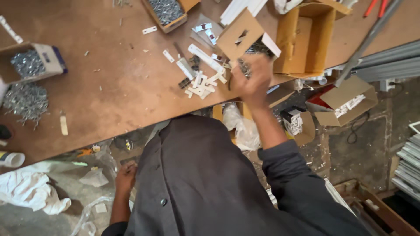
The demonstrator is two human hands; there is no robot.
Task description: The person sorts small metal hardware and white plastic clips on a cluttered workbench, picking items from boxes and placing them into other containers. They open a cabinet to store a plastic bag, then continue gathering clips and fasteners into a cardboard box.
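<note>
I'm looking straight down and the right hand [251, 81] is up at the near edge of the brown workbench [113, 96], fingers curled tight around a clump of small metal screws [243, 66]; a few glint out above the knuckles. Just past that hand, touching or nearly so, a flat piece of cardboard [238, 35] with a slot cut in it stands tilted, and more screws lie in its shadow. Immediately left of the right hand I see a loose heap of small white plastic pieces [202, 85], too jumbled to count. To the right of the hand stands one open yellow-brown carton [304, 39], on its side.

Counting boxes with screws: two, one at the far edge [166, 12], well beyond the right hand, and one far off to the left [30, 61], with one spilled pile of screws [26, 101] just in front of it.

The left hand [126, 177] hangs low beside the dark shirt [197, 179], well apart from the bench, fingers loosely curled. I cannot tell whether it holds anything. Crumpled white plastic [30, 190] lies on the floor to its left.
</note>
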